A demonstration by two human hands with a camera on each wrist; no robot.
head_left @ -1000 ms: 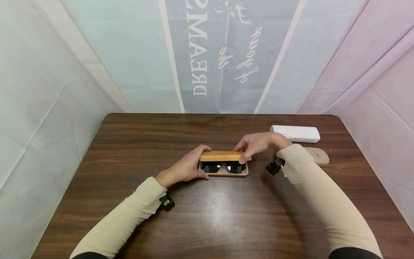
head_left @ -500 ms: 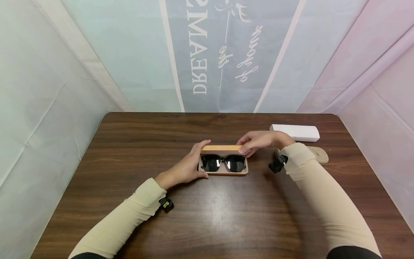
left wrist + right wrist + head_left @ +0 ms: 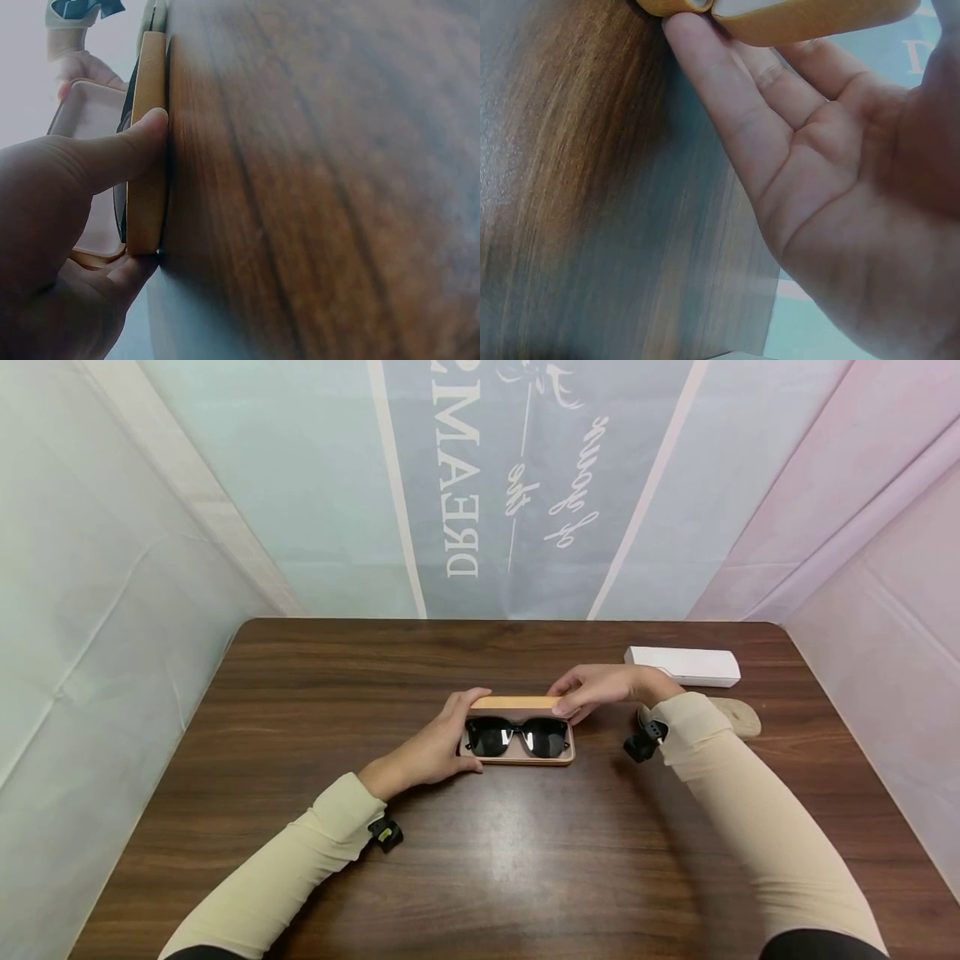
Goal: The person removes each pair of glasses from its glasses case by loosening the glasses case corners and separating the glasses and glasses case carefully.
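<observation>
A tan glasses case (image 3: 517, 762) lies on the wooden table with its lid (image 3: 517, 702) raised at the back. Inside, dark sunglasses (image 3: 491, 737) rest with their lenses facing up. The case's left end is gripped by my left hand (image 3: 427, 752), thumb at the front and fingers reaching round the back. In the left wrist view, that thumb presses the outer wall (image 3: 148, 199) of the case. At the right end, my right hand (image 3: 603, 683) holds the lid, its thumb on the lid's edge. The right wrist view shows fingers under the lid's corner (image 3: 810, 24).
A white oblong box (image 3: 686, 666) lies at the back right of the table (image 3: 495, 877). In front of it is a beige oblong object (image 3: 738, 717), partly hidden by the right sleeve. A printed cloth (image 3: 495, 485) hangs behind the table.
The lid has swung up and back with my right hand, uncovering the whole sunglasses. My left hand stays on the case's left end. Over the last half second hardly anything moved.
</observation>
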